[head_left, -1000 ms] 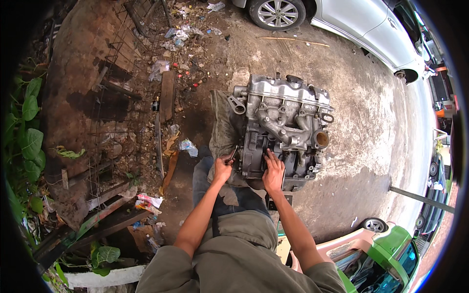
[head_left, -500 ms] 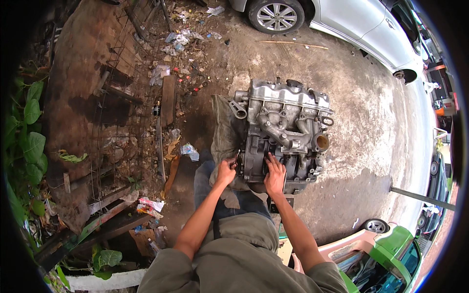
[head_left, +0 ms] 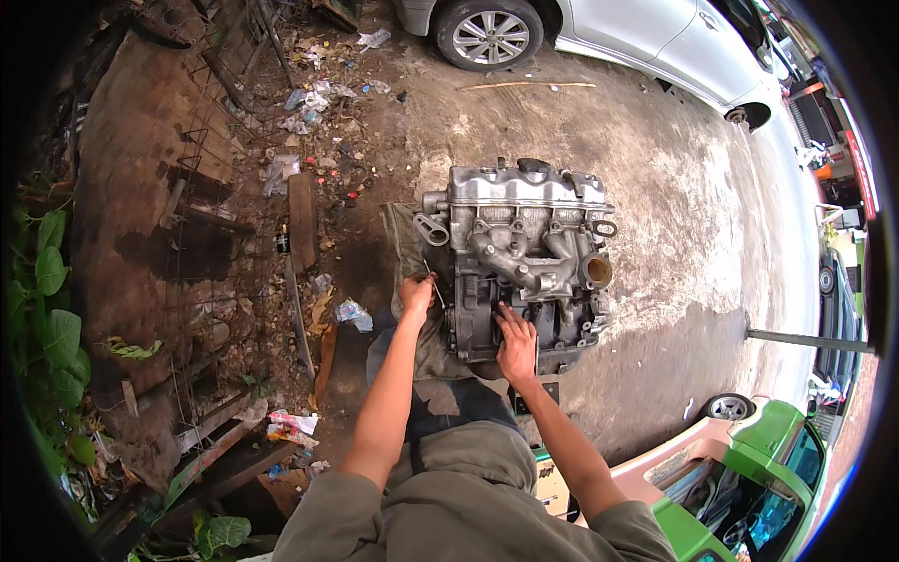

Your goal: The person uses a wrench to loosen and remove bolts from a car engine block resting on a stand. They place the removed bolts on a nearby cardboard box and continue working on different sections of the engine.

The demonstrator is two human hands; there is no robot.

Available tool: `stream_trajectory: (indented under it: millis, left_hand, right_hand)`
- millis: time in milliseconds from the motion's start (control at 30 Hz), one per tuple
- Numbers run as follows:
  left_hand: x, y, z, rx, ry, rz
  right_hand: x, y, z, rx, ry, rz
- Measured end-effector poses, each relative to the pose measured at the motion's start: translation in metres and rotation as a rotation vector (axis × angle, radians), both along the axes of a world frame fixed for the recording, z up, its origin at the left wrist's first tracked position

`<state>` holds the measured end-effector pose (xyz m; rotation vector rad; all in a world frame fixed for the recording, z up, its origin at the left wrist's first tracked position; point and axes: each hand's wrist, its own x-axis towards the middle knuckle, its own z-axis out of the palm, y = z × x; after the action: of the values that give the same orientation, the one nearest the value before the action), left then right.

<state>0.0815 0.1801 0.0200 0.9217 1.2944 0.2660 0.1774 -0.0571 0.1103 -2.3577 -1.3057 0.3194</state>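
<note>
A car engine [head_left: 524, 267] stands in front of me, with a silver valve cover on top, a cast manifold on the near side and a dark block below. My left hand [head_left: 418, 296] is closed round a slim silver rod-shaped tool [head_left: 436, 288], just left of the block and apart from it. The tool's ends are too small to make out. My right hand [head_left: 516, 343] lies with fingers stretched out against the dark side of the block, beneath the manifold. A grey-green cloth [head_left: 403, 245] is spread under the engine's left side.
A silver car [head_left: 609, 37] stands at the far side, and a green and pink vehicle [head_left: 740, 468] at the lower right. Litter [head_left: 314, 103], a wooden plank [head_left: 302, 220] and wire mesh lie to the left. A post [head_left: 810, 341] juts in from the right.
My left hand has drawn away from the engine's left side, bringing the slim tool into plainer sight. My right hand stays on the block. The whole view has shifted a little.
</note>
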Motion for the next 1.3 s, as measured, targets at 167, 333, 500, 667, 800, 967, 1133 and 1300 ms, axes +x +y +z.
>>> stream_trajectory:
  millis: [167,333,500,667,800,967,1133,1300]
  left_hand:
    - [-0.034,0.0,-0.066,-0.77,-0.166,0.329]
    - [-0.065,-0.034,-0.054,-0.644,-0.327,0.647]
    - [-0.083,-0.056,-0.007,-0.477,-0.391,0.54]
    - [-0.084,-0.074,0.017,-0.211,-0.212,0.149]
    - [-0.083,-0.089,0.013,-0.049,-0.22,-0.018]
    - [-0.075,-0.102,0.005,0.201,-0.102,-0.076]
    - [-0.071,-0.107,0.001,0.208,-0.11,0.166]
    - [-0.071,-0.104,-0.004,0.295,0.089,0.055]
  right_hand:
    - [0.001,0.002,0.001,-0.009,0.023,-0.003]
    - [0.001,0.002,0.001,0.014,0.01,0.0]
    - [0.002,0.002,-0.001,0.016,0.013,0.003]
    - [0.002,0.0,-0.006,0.039,0.036,0.003]
    - [0.002,-0.001,-0.008,0.051,0.036,0.009]
    - [0.002,0.0,-0.009,0.056,0.028,0.008]
    - [0.002,-0.001,-0.007,0.066,0.031,0.011]
    - [0.001,0.0,-0.006,0.046,0.033,0.005]
